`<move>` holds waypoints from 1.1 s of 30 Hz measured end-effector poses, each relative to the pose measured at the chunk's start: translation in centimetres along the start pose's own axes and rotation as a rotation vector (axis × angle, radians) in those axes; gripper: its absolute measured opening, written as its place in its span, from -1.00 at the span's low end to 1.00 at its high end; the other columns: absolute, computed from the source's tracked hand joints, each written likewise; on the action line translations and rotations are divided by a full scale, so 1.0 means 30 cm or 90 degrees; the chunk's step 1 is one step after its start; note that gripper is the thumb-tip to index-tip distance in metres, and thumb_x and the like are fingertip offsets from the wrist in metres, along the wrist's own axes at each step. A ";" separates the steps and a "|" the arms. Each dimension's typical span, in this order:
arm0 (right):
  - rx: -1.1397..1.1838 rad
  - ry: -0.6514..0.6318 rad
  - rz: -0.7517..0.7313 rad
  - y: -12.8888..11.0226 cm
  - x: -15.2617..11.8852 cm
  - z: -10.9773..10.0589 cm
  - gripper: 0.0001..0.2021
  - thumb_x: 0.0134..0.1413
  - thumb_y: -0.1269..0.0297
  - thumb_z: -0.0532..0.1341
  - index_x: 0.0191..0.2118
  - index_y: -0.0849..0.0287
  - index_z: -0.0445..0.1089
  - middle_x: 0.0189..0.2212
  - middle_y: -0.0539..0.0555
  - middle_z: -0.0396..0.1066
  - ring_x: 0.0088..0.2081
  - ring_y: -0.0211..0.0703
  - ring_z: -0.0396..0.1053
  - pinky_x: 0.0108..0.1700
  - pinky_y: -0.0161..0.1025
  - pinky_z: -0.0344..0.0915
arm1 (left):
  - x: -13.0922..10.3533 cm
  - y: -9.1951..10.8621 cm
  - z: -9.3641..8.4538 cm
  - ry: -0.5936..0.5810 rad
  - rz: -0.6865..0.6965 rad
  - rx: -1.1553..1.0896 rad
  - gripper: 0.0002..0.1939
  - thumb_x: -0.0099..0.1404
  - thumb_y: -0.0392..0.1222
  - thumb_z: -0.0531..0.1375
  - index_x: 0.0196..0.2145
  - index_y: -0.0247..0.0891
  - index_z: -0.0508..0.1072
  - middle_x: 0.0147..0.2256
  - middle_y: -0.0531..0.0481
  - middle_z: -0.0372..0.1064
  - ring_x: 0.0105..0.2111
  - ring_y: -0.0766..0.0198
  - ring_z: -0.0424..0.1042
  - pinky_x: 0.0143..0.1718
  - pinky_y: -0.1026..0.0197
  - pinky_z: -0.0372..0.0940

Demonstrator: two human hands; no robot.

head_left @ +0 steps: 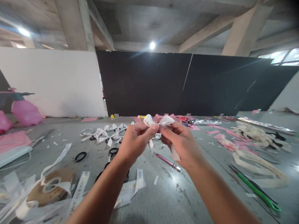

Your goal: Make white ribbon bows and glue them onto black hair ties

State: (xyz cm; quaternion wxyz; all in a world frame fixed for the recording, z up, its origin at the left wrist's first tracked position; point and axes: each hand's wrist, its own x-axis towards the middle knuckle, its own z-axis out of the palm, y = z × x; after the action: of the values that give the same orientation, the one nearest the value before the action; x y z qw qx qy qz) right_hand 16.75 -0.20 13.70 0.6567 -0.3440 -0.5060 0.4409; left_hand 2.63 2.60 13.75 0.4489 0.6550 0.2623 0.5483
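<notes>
Above the grey table (163,199), I have the right hand (181,138) angled in from the near right and the left hand (137,140) from the near left. They meet mid-scene, fingers bent, both pinching a white bow (167,120). Nearer, slightly right, lies a slim pink tool (167,161).

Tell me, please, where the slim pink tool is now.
In the head view, the slim pink tool lies on the grey table just right of centre, seen below the white bow held by the left hand and right hand.
</notes>
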 end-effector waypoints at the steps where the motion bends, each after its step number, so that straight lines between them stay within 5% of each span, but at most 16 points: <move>1: -0.013 0.001 -0.004 -0.003 -0.004 0.002 -0.81 -0.01 0.15 0.38 -0.45 0.13 0.46 -0.61 -0.08 0.18 -0.57 -0.34 0.03 -0.54 -0.28 -0.10 | -0.002 -0.001 -0.003 -0.003 -0.008 -0.018 -0.69 0.23 -0.03 0.27 -0.59 -0.24 0.51 -0.55 -0.04 0.36 -0.49 0.27 0.27 -0.43 0.24 0.17; 6: -0.038 0.001 -0.027 -0.011 -0.017 0.008 -0.83 0.05 0.13 0.36 -0.42 0.09 0.52 -0.59 -0.04 0.25 -0.56 -0.31 0.10 -0.53 -0.26 -0.04 | -0.004 0.009 -0.028 -0.059 -0.068 -0.098 -0.59 0.26 0.03 0.24 -0.61 -0.29 0.48 -0.58 -0.02 0.33 -0.57 0.35 0.24 -0.50 0.27 0.12; 11: -0.012 -0.041 0.017 -0.027 -0.027 0.009 -0.79 -0.01 0.13 0.38 -0.55 0.09 0.52 -0.57 0.02 0.37 -0.49 -0.18 0.31 -0.42 -0.18 0.25 | 0.005 0.032 -0.061 -0.133 -0.127 -0.200 -0.75 0.13 -0.01 0.35 -0.40 -0.28 0.57 -0.54 -0.09 0.46 -0.57 0.26 0.40 -0.54 0.26 0.22; 15: -0.002 -0.072 0.042 -0.041 -0.030 0.014 -0.85 -0.07 0.11 0.41 -0.44 0.06 0.58 -0.46 0.08 0.49 -0.29 0.02 0.45 -0.25 -0.05 0.39 | 0.010 0.031 -0.072 -0.168 -0.083 -0.188 -0.75 0.08 -0.04 0.38 -0.39 -0.29 0.58 -0.55 -0.07 0.45 -0.54 0.24 0.43 -0.48 0.23 0.28; 19: 0.011 -0.083 0.022 -0.043 -0.034 0.015 -0.78 -0.10 0.14 0.44 -0.26 0.01 0.61 -0.36 0.07 0.54 -0.30 -0.03 0.46 -0.26 -0.07 0.40 | 0.004 0.022 -0.059 -0.140 -0.008 -0.183 -0.80 0.13 -0.07 0.36 -0.41 -0.28 0.58 -0.53 -0.03 0.44 -0.55 0.31 0.37 -0.47 0.24 0.27; 22: 0.003 -0.093 0.007 -0.042 -0.040 0.018 -0.76 -0.08 0.14 0.43 -0.22 0.00 0.60 -0.50 0.01 0.49 -0.47 -0.15 0.38 -0.41 -0.15 0.32 | -0.007 0.024 -0.037 -0.109 0.009 -0.209 -0.82 0.16 -0.09 0.35 -0.36 -0.26 0.58 -0.51 -0.02 0.45 -0.57 0.31 0.37 -0.51 0.24 0.27; 25: 0.017 -0.084 -0.006 -0.038 -0.047 0.028 -0.77 -0.09 0.08 0.43 -0.26 0.00 0.61 -0.59 -0.01 0.41 -0.53 -0.17 0.33 -0.45 -0.15 0.27 | -0.016 0.027 -0.010 -0.087 0.045 -0.236 -0.80 0.18 -0.05 0.33 -0.36 -0.24 0.54 -0.48 -0.01 0.46 -0.59 0.30 0.39 -0.54 0.23 0.30; 29: 0.047 -0.011 -0.073 -0.019 -0.047 0.039 -0.80 -0.18 0.05 0.46 -0.41 -0.01 0.60 -0.48 0.02 0.47 -0.44 -0.12 0.37 -0.35 -0.08 0.32 | -0.016 0.018 0.013 -0.001 0.136 -0.215 -0.79 0.21 -0.04 0.31 -0.40 -0.23 0.49 -0.40 -0.02 0.46 -0.53 0.34 0.38 -0.48 0.26 0.29; 33: 0.044 0.047 -0.134 0.009 -0.040 0.035 -0.85 -0.16 0.08 0.47 -0.43 -0.05 0.58 -0.46 0.00 0.47 -0.41 -0.13 0.38 -0.31 -0.08 0.33 | -0.013 -0.002 0.011 0.056 0.167 -0.140 -0.80 0.30 -0.07 0.23 -0.40 -0.25 0.45 -0.53 0.05 0.36 -0.60 0.40 0.21 -0.56 0.31 0.13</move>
State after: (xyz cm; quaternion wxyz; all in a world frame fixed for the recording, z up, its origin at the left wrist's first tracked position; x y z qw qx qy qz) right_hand 15.54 -1.18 13.29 0.7290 -0.2817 -0.4996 0.3736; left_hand 2.83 2.20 13.52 0.4309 0.6058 0.1323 0.6556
